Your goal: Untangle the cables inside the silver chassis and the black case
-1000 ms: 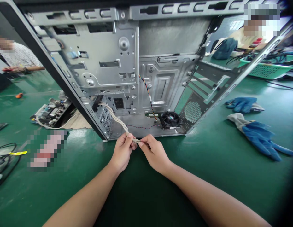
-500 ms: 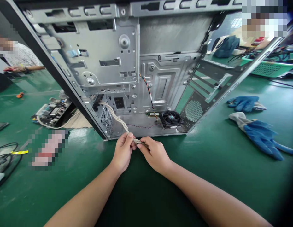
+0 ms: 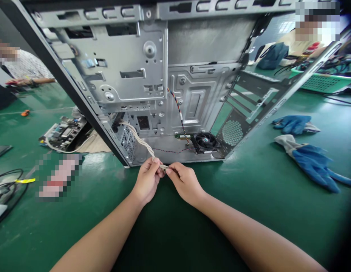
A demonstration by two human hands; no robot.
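A twisted bundle of whitish cables (image 3: 141,142) runs out of the lower left front of an open metal computer case (image 3: 130,85). My left hand (image 3: 147,179) pinches the bundle just in front of the case's lower edge. Close beside it, my right hand (image 3: 187,183) is closed on the end part of the same cables, which its fingers mostly hide. Inside the case, a black cooling fan (image 3: 206,141) lies at the bottom right. A green memory module (image 3: 183,136) is next to it, and a thin multicoloured wire (image 3: 178,107) hangs down toward them.
Blue work gloves (image 3: 310,160) lie on the green table (image 3: 249,211) at right, before a green basket (image 3: 328,81) of cables. A circuit board (image 3: 66,130) and black cables (image 3: 18,192) are at left. Two other people sit across the table, one each side.
My right hand's fingers have shifted slightly on the cables, close to the left hand. The left hand keeps its hold, and the case has not moved.
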